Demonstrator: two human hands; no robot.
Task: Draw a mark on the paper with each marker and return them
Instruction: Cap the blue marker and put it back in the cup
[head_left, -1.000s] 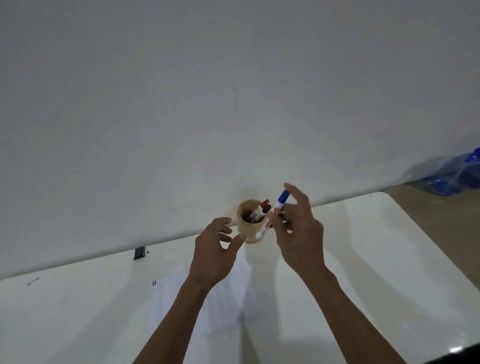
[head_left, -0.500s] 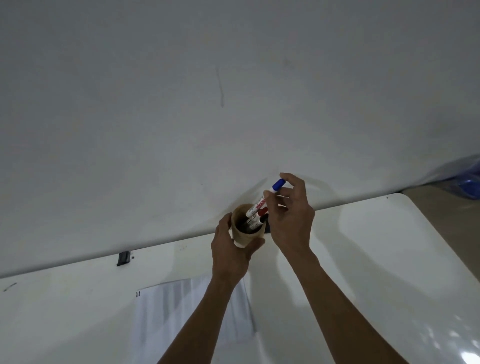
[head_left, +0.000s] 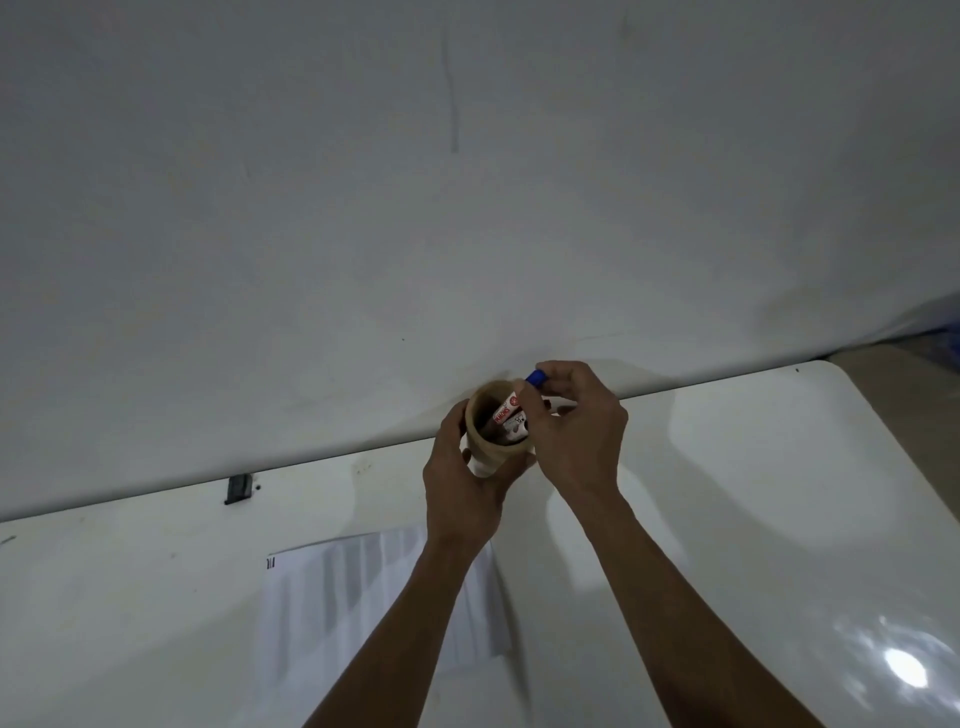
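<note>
A tan paper cup stands near the table's far edge by the wall. My left hand wraps around the cup's near side. My right hand pinches a white marker with a blue cap; the marker's lower part is inside the cup. Other markers lie in the cup, mostly hidden. A white sheet of paper lies flat on the table under my left forearm, with a small dark mark at its top left corner.
The glossy white table curves away at the right. A plain white wall rises right behind the cup. A small black clip sits at the table's back edge on the left.
My left hand closed around the cup. My right hand lowered the blue-capped marker from above the rim down into the cup. The camera view shifted, so the paper shows more.
</note>
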